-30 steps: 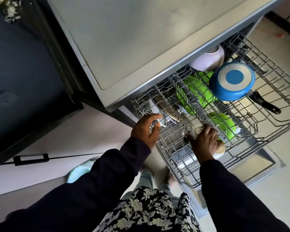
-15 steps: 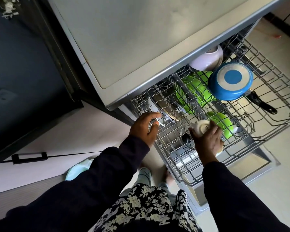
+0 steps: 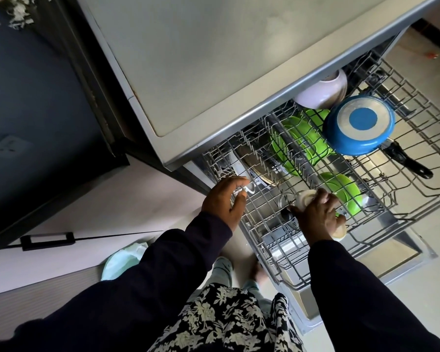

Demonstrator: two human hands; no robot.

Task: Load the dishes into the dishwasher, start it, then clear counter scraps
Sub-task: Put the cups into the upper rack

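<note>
The dishwasher's wire upper rack (image 3: 264,217) is pulled out. My left hand (image 3: 224,199) grips its left front edge, fingers curled over the wire. Over the rack's front, my right hand (image 3: 315,217) holds a small cream cup (image 3: 305,199) tipped on its side, base showing towards me. Loaded in the racks are a blue pan (image 3: 358,124) turned bottom up with a black handle, a lavender bowl (image 3: 320,92), green plates (image 3: 297,141), a green bowl (image 3: 346,191) and a steel dish (image 3: 252,161). Food scraps (image 3: 18,11) lie on the dark counter at top left.
The dishwasher's grey top (image 3: 214,59) overhangs the back of the racks. Its open door (image 3: 401,252) lies low under the racks. A mint-green cloth or bag (image 3: 122,257) sits on the floor by the cabinet with a black handle (image 3: 47,240).
My right hand has carried the cream cup a little up and to the right over the rack and turned it. My left hand has stayed on the rack edge.
</note>
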